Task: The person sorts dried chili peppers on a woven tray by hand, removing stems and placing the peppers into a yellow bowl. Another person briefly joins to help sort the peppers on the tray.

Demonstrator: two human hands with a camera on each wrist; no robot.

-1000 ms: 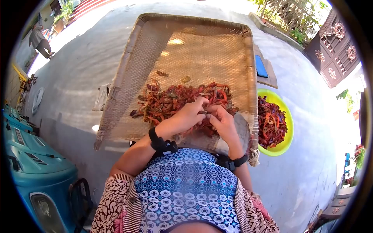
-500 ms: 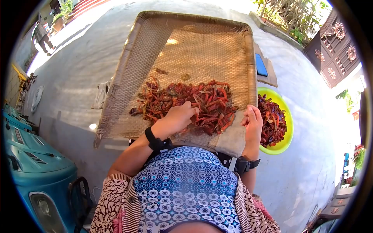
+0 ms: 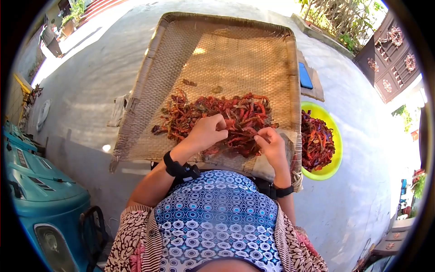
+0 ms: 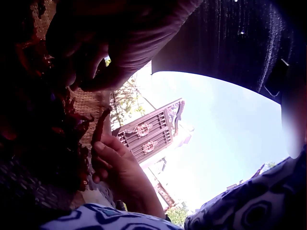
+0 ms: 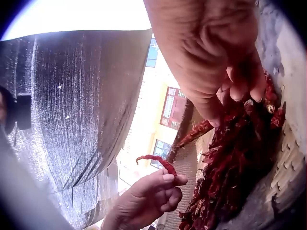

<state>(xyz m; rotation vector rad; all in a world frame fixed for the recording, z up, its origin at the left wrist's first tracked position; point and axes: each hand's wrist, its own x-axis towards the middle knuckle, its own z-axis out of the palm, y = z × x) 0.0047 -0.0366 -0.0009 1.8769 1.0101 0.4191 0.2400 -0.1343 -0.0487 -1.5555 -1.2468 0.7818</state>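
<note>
My left hand (image 3: 206, 133) is over the near side of a heap of dried red chilies (image 3: 244, 111), which lies on a woven tray (image 3: 240, 59). Its thumb and fingertip pinch a thin curved chili (image 5: 160, 161), whose tip points away from the hand in the right wrist view. Close by on the right, my right hand (image 3: 274, 147) pinches another chili (image 5: 194, 134) between thumb and fingers. That chili stands up from the fingertips in the left wrist view. The left hand's own fingers are dark in its wrist view.
A yellow-green basin (image 3: 337, 152) of red chilies stands on the floor right of the tray. Behind it a blue phone (image 3: 305, 76) rests on cardboard. A teal vehicle (image 3: 50, 186) is at the left, and a person (image 3: 50, 41) stands far left.
My hands were together over the heap. The right hand then went right to the tray's edge beside the basin, and has come back to the heap with a chili. The left hand stays over the heap.
</note>
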